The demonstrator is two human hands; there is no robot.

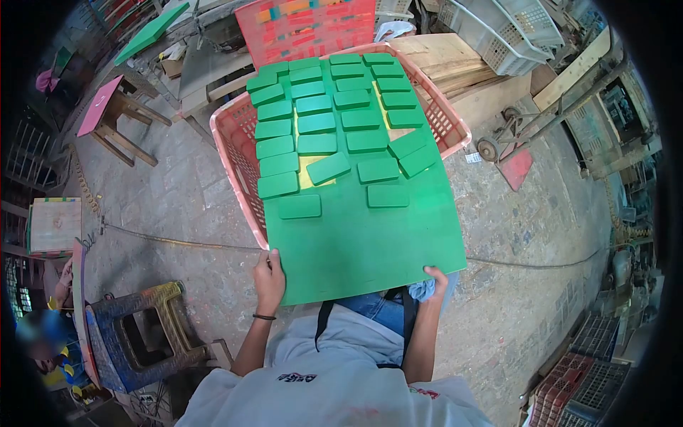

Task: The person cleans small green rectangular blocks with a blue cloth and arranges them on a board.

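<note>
A large green board (356,242) lies tilted over a pink plastic basket (245,192). Rows of green rectangular blocks (316,124) rest on its far part, a few of them askew, with yellow patches showing between some. My left hand (269,282) grips the board's near left edge, fingers closed round it. At the near right corner my right hand (435,285) holds the edge with the thumb on top; its other fingers are mostly hidden below. A blue cloth (422,290) shows beside my right hand.
A red board (306,32) stands behind the basket. Left are a pink-topped stool (107,107), a dark stool (149,334) and another person (46,341). A hand truck (498,139) stands right, near wood planks (441,60). A hose (171,240) crosses the floor.
</note>
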